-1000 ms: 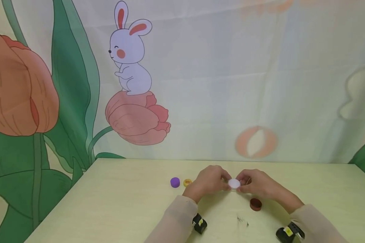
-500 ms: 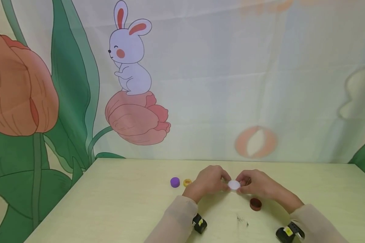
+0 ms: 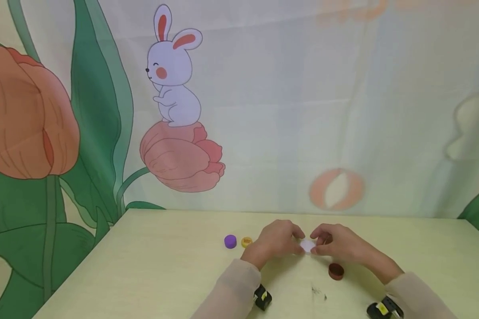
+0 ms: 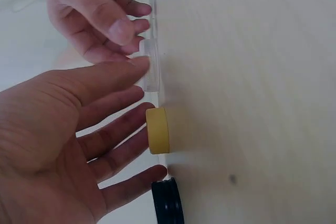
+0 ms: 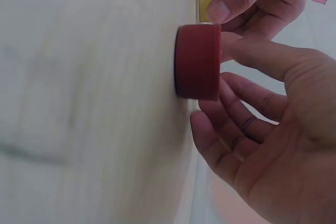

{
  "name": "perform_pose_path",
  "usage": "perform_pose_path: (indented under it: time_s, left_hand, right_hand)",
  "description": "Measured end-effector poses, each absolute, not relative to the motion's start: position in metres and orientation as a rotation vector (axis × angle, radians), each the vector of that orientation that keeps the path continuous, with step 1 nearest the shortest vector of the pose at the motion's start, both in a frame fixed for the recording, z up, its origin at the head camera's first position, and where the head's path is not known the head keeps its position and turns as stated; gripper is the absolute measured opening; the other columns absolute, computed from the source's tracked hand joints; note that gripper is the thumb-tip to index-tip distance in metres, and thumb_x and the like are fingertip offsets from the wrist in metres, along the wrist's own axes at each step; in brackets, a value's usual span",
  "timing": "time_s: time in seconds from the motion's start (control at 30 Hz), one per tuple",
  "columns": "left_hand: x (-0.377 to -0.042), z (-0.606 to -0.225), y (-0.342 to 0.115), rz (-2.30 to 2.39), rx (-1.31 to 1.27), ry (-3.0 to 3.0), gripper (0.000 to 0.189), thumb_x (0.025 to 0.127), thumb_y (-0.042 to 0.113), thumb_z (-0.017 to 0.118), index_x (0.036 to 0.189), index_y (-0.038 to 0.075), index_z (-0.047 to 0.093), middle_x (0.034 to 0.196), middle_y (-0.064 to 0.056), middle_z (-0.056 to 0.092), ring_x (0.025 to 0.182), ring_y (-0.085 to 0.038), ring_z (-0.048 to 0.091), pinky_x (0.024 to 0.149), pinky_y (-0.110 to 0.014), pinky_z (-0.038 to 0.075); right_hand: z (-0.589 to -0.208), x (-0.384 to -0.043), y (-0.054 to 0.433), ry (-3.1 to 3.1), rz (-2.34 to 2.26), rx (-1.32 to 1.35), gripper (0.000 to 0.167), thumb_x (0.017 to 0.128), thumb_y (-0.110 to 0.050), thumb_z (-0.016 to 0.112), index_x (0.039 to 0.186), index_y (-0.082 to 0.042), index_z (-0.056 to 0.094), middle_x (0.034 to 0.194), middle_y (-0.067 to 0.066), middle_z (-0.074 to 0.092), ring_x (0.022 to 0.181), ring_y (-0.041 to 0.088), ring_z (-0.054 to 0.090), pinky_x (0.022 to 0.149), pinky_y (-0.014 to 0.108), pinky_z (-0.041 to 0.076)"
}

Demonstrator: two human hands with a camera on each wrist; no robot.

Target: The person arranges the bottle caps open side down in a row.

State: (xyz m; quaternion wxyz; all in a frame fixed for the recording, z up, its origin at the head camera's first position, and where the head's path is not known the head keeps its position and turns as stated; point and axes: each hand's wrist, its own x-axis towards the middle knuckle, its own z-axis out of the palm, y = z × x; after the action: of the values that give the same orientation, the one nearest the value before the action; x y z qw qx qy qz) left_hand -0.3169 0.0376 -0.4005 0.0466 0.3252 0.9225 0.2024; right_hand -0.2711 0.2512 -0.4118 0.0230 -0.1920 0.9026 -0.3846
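Observation:
A white, translucent bottle cap [image 3: 308,246] lies between both hands near the back of the table. My left hand [image 3: 277,239] pinches its left side, thumb in front and index finger behind. From the right, my right hand [image 3: 341,241] holds the cap's opposite edge between thumb and index finger. In the left wrist view the clear ridged cap [image 4: 150,66] stands low at the tabletop, with the left thumb overlapping it. A red-brown cap [image 3: 336,271], hollow side up, sits just below the right hand and hides the white one in the right wrist view.
Left of the left hand are a yellow cap [image 3: 246,242] and a purple cap [image 3: 230,241], which looks nearly black in the wrist views. Dark marks [image 3: 316,290] stain the pale table [image 3: 163,266]. A cloth with a printed rabbit [image 3: 177,79] hangs behind.
The white cap has come slightly down and toward me between the hands, and its lower rim no longer shows in the head view. The hands barely moved; the head view shifted slightly.

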Motion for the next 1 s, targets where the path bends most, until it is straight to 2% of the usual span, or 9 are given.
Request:
perform_pose_path:
  time_s: [0.2, 0.4, 0.67, 1.0]
  left_hand:
    - [-0.311, -0.398, 0.037, 0.625, 1.005, 2.833, 0.034, 0.089, 0.025, 0.089, 0.121, 0.015, 0.081, 0.113, 0.009, 0.078, 0.115, -0.009, 0.067, 0.096, -0.024, 0.051]
    - [-0.303, -0.399, 0.034, 0.654, 1.046, 2.853, 0.034, 0.088, 0.026, 0.089, 0.12, 0.016, 0.081, 0.111, 0.01, 0.078, 0.112, -0.006, 0.067, 0.092, -0.022, 0.052]
    - [-0.289, -0.396, 0.034, 0.718, 1.052, 2.841, 0.031, 0.086, 0.027, 0.09, 0.114, 0.018, 0.082, 0.102, 0.012, 0.077, 0.09, -0.001, 0.067, 0.076, -0.018, 0.051]
    - [-0.269, -0.393, 0.047, 0.748, 1.136, 2.759, 0.03, 0.086, 0.028, 0.09, 0.113, 0.018, 0.081, 0.101, 0.013, 0.077, 0.086, 0.006, 0.066, 0.075, -0.012, 0.048]
  right_hand:
    - [-0.41, -0.266, 0.254, 2.823, -1.186, -0.647, 0.033, 0.094, -0.021, 0.082, 0.117, -0.001, 0.07, 0.092, -0.003, 0.067, 0.085, 0.015, 0.064, 0.074, 0.031, 0.052]
    - [-0.409, -0.257, 0.26, 2.823, -1.188, -0.647, 0.03, 0.096, -0.023, 0.081, 0.117, -0.004, 0.071, 0.094, -0.003, 0.066, 0.087, 0.012, 0.064, 0.074, 0.03, 0.053]
    - [-0.408, -0.242, 0.273, 2.807, -1.168, -0.695, 0.03, 0.096, -0.025, 0.081, 0.117, -0.007, 0.071, 0.097, -0.003, 0.067, 0.087, 0.009, 0.064, 0.072, 0.029, 0.053]
    - [-0.407, -0.227, 0.291, 2.733, -1.138, -0.722, 0.028, 0.099, -0.021, 0.078, 0.121, -0.007, 0.068, 0.094, -0.003, 0.066, 0.086, 0.009, 0.063, 0.07, 0.029, 0.052]
